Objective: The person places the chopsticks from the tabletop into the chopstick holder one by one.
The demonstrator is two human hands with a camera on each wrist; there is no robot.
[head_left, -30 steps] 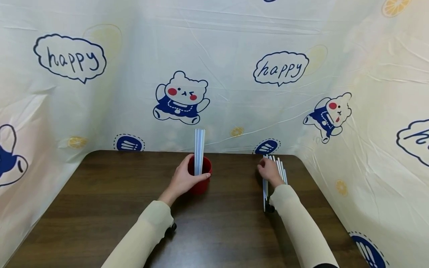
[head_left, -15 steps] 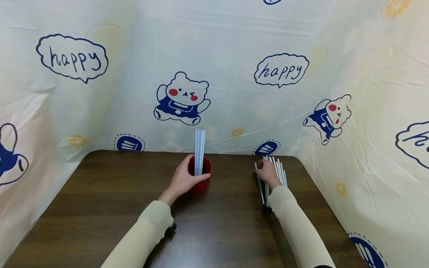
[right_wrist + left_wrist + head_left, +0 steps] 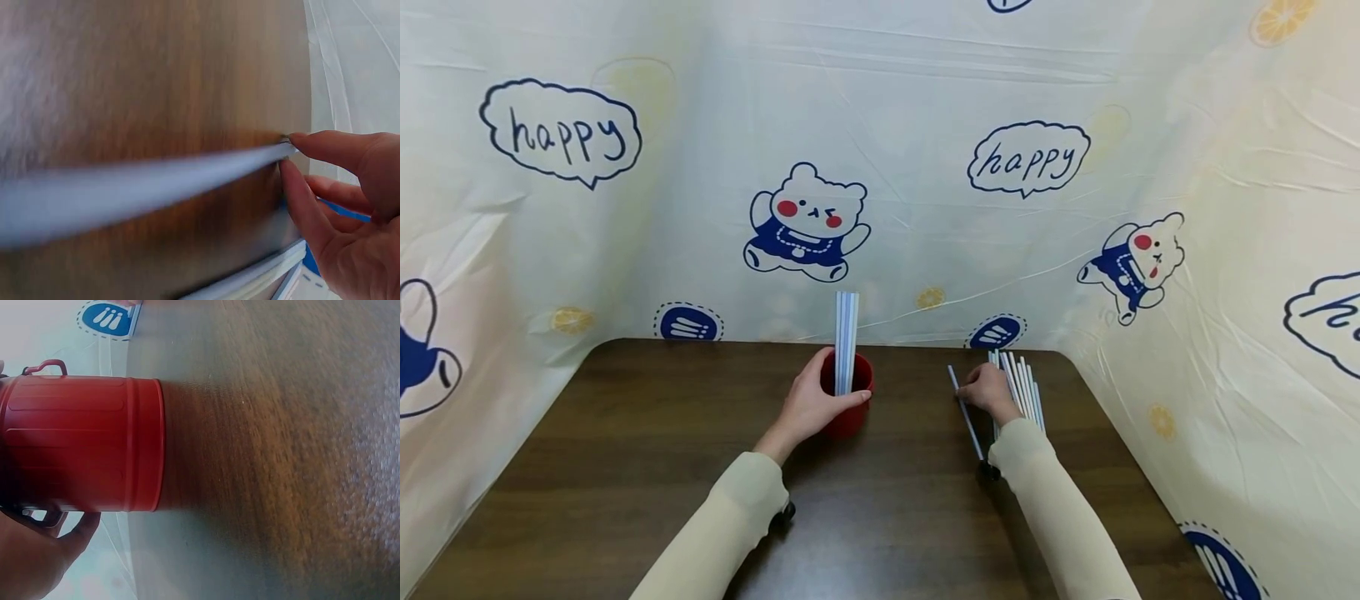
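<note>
A red metal cup (image 3: 847, 423) with small side handles stands on the table left of centre, a bundle of pale blue-and-white straws (image 3: 846, 342) upright in it. My left hand (image 3: 808, 404) grips the cup from its left side, thumb near the front of the rim. In the left wrist view the cup's ribbed wall (image 3: 81, 444) fills the left part. Between thumb and fingertips my right hand (image 3: 991, 392) pinches one straw (image 3: 968, 421), which slants towards me; the right wrist view shows the straw (image 3: 156, 184) close up and blurred.
More straws (image 3: 1026, 387) lie side by side on the table, right of and partly behind my right hand. The dark wooden table (image 3: 880, 533) is bordered at the back and right by a printed curtain (image 3: 917, 208).
My right hand has moved left, drawing one straw away from the row on the table. My left hand and the cup have stayed in place.
</note>
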